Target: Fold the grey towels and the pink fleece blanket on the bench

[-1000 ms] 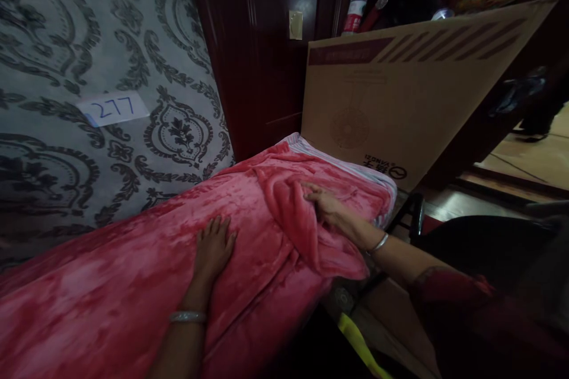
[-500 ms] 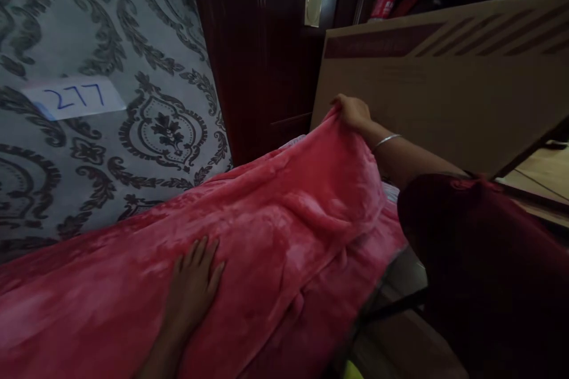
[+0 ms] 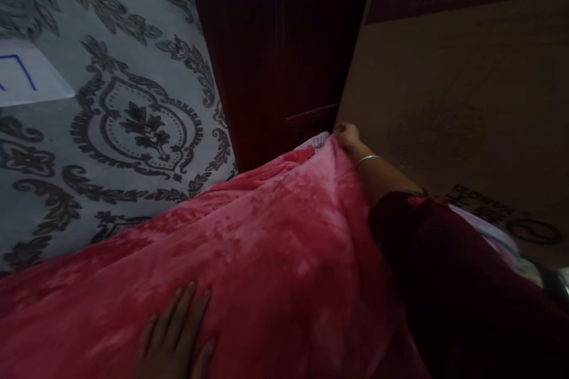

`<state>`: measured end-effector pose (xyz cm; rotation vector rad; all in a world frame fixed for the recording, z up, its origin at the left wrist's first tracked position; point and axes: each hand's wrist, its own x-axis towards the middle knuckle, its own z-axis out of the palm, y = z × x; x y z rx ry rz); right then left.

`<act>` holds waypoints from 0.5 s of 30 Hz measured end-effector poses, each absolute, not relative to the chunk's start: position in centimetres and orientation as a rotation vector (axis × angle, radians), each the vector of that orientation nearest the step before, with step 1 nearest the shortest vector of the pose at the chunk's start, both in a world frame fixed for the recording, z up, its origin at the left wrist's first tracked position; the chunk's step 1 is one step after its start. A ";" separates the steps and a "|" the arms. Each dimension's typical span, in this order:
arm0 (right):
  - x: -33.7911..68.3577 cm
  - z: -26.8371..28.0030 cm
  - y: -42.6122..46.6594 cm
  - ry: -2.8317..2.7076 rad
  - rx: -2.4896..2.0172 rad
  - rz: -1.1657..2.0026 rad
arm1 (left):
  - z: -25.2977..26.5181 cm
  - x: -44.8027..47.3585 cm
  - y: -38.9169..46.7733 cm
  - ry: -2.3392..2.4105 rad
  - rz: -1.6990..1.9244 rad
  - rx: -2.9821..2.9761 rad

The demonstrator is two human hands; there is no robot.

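A plush pinkish-red blanket [image 3: 267, 249] spreads across the lower half of the head view. At its far end my right hand [image 3: 349, 136], with a silver bangle on the wrist, pinches the blanket's corner. My left hand [image 3: 171, 340] lies flat on the near part of the blanket, fingers spread; its wrist is cut off by the bottom edge. Beyond the pinched corner a bit of white patterned cloth [image 3: 317, 142] shows from under the blanket.
A large cardboard box [image 3: 427, 89] stands close behind and right of my right hand. Dark red wood panelling [image 3: 275, 59] rises at the far end. Patterned wallpaper [image 3: 146, 124] with a paper label [image 3: 35, 74] lines the left. Pale cloth [image 3: 493, 234] lies beyond my right sleeve.
My right hand has lowered the blanket corner toward the far end, and the raised fold has flattened out. My left hand stays flat on the blanket. The view has shifted closer.
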<state>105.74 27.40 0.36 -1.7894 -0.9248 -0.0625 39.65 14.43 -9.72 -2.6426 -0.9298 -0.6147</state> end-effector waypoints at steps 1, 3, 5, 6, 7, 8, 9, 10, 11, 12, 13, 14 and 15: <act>105.5 0.0 27.1 -0.901 -1.797 -0.038 | -9.9 39.6 14.5 -0.946 -0.604 -2.653; 105.2 0.0 25.5 -0.847 -1.816 -0.019 | -10.0 39.7 14.6 -1.043 -0.565 -2.679; 104.8 0.1 22.6 -0.787 -1.837 -0.023 | -9.9 40.0 14.6 -1.165 -0.505 -2.708; 104.5 0.1 20.6 -0.752 -1.851 -0.028 | -9.6 40.3 14.6 -1.217 -0.478 -2.717; 104.2 0.0 18.3 -0.715 -1.867 -0.034 | -9.3 40.6 14.5 -1.257 -0.456 -2.724; 103.8 -0.2 15.8 -0.676 -1.885 -0.041 | -9.0 40.9 14.5 -1.282 -0.437 -2.729; 103.2 -0.6 13.1 -0.638 -1.907 -0.046 | -8.6 41.3 14.5 -1.296 -0.424 -2.730; 102.5 -1.0 10.3 -0.599 -1.932 -0.050 | -8.2 41.6 14.5 -1.305 -0.423 -2.723; 101.8 -1.6 7.7 -0.561 -1.959 -0.052 | -7.8 41.9 14.6 -1.306 -0.433 -2.713; 100.9 -2.2 5.1 -0.521 -1.989 -0.051 | -7.5 42.2 14.6 -1.302 -0.443 -2.705; 99.9 -2.8 2.8 -0.482 -2.018 -0.048 | -7.1 42.5 14.6 -1.294 -0.453 -2.700; 98.9 -3.3 0.7 -0.443 -2.046 -0.039 | -6.8 42.7 14.5 -1.284 -0.457 -2.701; 97.9 -3.8 -0.9 -0.407 -2.070 -0.025 | -6.5 42.9 14.5 -1.274 -0.449 -2.706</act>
